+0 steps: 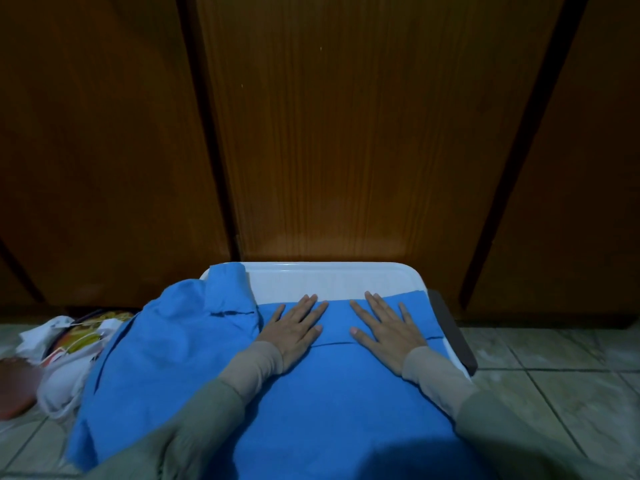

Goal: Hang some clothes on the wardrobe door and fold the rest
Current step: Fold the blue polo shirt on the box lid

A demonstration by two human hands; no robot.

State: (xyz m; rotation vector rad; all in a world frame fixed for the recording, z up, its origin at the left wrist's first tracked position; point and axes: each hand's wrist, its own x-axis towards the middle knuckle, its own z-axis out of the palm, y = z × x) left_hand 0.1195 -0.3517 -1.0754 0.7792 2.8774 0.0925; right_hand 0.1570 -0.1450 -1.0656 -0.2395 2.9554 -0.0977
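A bright blue garment (332, 393) lies spread over a small white table (332, 275), its folded far edge running across the table's middle. My left hand (294, 327) and my right hand (384, 327) rest flat on that folded part, palms down, fingers spread, a short gap between them. Neither hand holds anything. More of the blue cloth (166, 341) is bunched up and hangs off the table's left side. Brown wooden wardrobe doors (332, 133) stand closed right behind the table.
White plastic bags and a yellow-patterned package (79, 337) lie on the tiled floor at the left. A dark strip (453, 334) runs along the table's right edge. Tiled floor (554, 375) stretches to the right.
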